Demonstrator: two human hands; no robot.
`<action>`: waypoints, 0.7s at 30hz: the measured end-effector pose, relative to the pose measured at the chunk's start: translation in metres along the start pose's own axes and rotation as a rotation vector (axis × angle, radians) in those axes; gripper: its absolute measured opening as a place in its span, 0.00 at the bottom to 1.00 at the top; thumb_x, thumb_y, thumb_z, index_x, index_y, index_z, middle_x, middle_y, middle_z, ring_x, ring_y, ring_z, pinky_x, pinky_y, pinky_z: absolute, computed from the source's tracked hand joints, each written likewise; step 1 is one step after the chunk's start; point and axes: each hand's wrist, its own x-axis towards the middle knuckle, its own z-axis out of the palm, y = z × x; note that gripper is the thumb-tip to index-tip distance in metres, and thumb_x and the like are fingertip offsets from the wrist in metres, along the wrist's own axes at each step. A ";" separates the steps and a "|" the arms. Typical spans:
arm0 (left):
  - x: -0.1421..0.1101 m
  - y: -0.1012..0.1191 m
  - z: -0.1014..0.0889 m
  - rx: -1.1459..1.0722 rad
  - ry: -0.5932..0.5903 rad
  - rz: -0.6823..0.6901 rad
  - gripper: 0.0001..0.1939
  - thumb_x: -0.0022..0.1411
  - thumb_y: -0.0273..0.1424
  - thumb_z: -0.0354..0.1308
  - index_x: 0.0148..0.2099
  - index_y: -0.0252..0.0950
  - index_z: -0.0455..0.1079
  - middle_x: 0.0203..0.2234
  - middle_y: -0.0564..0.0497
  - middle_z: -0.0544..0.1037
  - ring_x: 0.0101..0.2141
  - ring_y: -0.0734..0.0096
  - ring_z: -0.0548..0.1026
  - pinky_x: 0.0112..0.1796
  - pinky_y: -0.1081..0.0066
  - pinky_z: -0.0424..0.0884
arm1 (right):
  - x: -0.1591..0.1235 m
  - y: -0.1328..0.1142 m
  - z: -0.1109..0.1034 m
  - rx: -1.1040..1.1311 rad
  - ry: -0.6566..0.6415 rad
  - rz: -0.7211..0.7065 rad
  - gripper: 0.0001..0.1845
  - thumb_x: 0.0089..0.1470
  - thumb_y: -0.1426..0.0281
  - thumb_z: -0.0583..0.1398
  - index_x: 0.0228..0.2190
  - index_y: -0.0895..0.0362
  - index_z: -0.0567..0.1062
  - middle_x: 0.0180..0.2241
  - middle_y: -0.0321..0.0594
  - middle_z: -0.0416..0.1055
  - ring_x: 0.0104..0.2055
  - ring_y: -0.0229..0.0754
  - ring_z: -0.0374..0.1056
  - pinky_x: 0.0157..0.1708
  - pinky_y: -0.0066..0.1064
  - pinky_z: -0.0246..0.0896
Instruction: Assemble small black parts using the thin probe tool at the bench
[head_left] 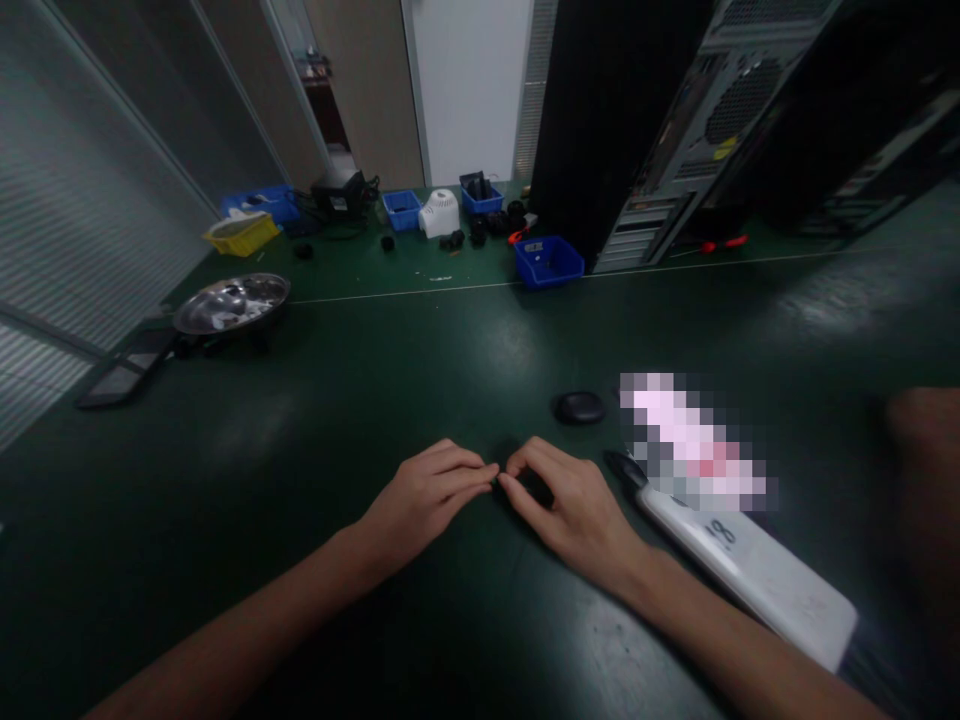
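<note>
My left hand (431,492) and my right hand (574,500) meet at the fingertips just above the dark green tabletop (315,480). The left fingers are pressed together and point to the right. On the right, thumb and forefinger form a pinch, with a gap behind the tips. A tiny dark spot shows where the tips meet; whatever is held there is too small to make out. Beyond the right hand lies a black computer mouse (580,407). A long white device (757,565) with a black end and handwritten marking lies beside my right forearm.
A pixelated patch (694,445) covers something near the white device. A metal bowl (234,303) stands at far left, near a dark tablet-like panel (127,372). Along the back are a blue bin (549,262), a yellow bin (241,235) and a computer tower (682,140).
</note>
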 end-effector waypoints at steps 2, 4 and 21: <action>0.000 0.000 -0.001 0.055 -0.050 -0.040 0.19 0.72 0.27 0.55 0.62 0.40 0.70 0.47 0.50 0.76 0.45 0.71 0.71 0.45 0.68 0.71 | 0.001 0.001 -0.002 -0.021 0.024 0.014 0.07 0.67 0.66 0.57 0.37 0.54 0.72 0.36 0.36 0.72 0.35 0.37 0.69 0.34 0.29 0.59; 0.001 0.001 -0.003 0.111 -0.110 -0.085 0.24 0.72 0.27 0.54 0.68 0.43 0.63 0.46 0.49 0.74 0.44 0.68 0.69 0.43 0.67 0.70 | 0.002 0.002 -0.003 -0.069 0.066 0.036 0.08 0.68 0.66 0.57 0.37 0.54 0.72 0.37 0.36 0.72 0.35 0.37 0.70 0.34 0.29 0.59; 0.003 0.009 -0.017 0.078 -0.234 -0.227 0.26 0.72 0.27 0.52 0.70 0.43 0.58 0.51 0.48 0.73 0.49 0.66 0.70 0.51 0.61 0.71 | 0.000 0.005 -0.004 -0.432 0.056 0.107 0.09 0.68 0.63 0.56 0.37 0.52 0.73 0.37 0.36 0.71 0.31 0.38 0.68 0.29 0.31 0.52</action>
